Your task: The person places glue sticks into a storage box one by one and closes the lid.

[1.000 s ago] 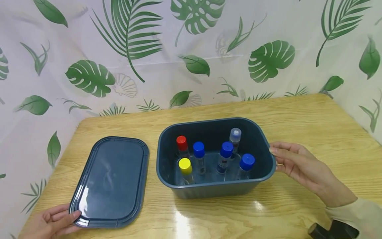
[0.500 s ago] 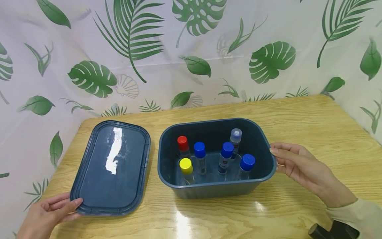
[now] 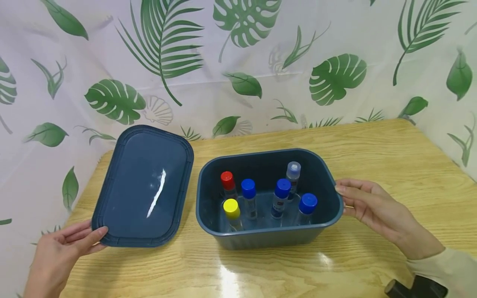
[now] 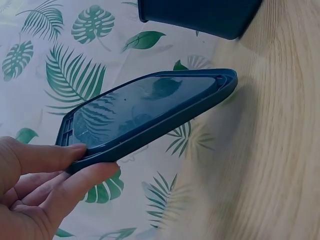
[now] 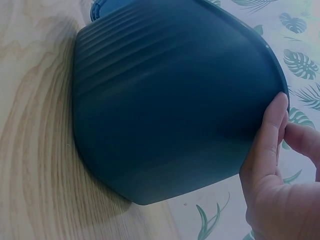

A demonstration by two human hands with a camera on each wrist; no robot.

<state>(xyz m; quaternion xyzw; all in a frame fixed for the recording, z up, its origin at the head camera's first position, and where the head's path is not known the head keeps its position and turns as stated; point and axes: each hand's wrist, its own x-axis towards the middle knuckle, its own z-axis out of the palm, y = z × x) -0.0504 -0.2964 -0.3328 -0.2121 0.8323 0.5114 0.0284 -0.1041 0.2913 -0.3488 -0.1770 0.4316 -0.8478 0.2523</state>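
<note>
My left hand pinches the near left corner of a dark blue lid. The lid is tilted, held above the table; in the left wrist view the thumb lies on the top face of the lid and fingers below. A dark blue rectangular box stands on the table to its right. Inside the box are several small clear bottles: one with a red cap, one with a yellow cap, others with blue caps and a translucent one. With thumb and fingers, my right hand grips the box's right rim.
A wooden table lies beneath everything. Behind it hangs a white cloth printed with green leaves. Near the front right, a black object sits by the right sleeve.
The left hand has raised the lid off the table and moved it up and away in the head view, tilting it. The right hand and the box stay in place.
</note>
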